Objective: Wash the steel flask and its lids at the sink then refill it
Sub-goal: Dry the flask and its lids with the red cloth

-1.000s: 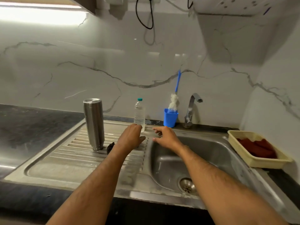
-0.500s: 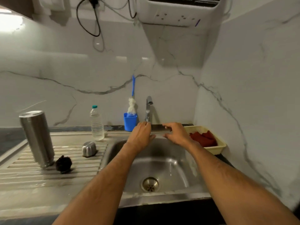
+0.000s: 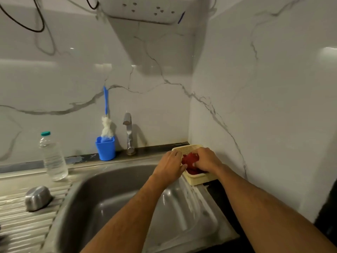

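Reaching: both hands were at the cream basket (image 3: 196,180) by the sink's right rim.
Right hand (image 3: 207,160): fingers curled into the red scrubber (image 3: 189,161).
Left hand (image 3: 170,166): fingertips touching scrubber; grip unclear.
Steel lid (image 3: 37,198): on the drainboard, well apart; flask out of view.
Advice: lift the scrubber clear without tipping the basket.

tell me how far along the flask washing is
Early. Done: one steel lid lies off on the drainboard. In hand: both hands, left hand and right hand, are at the red scrubber in the cream basket. Left: the tap looks off, so washing and refilling remain.
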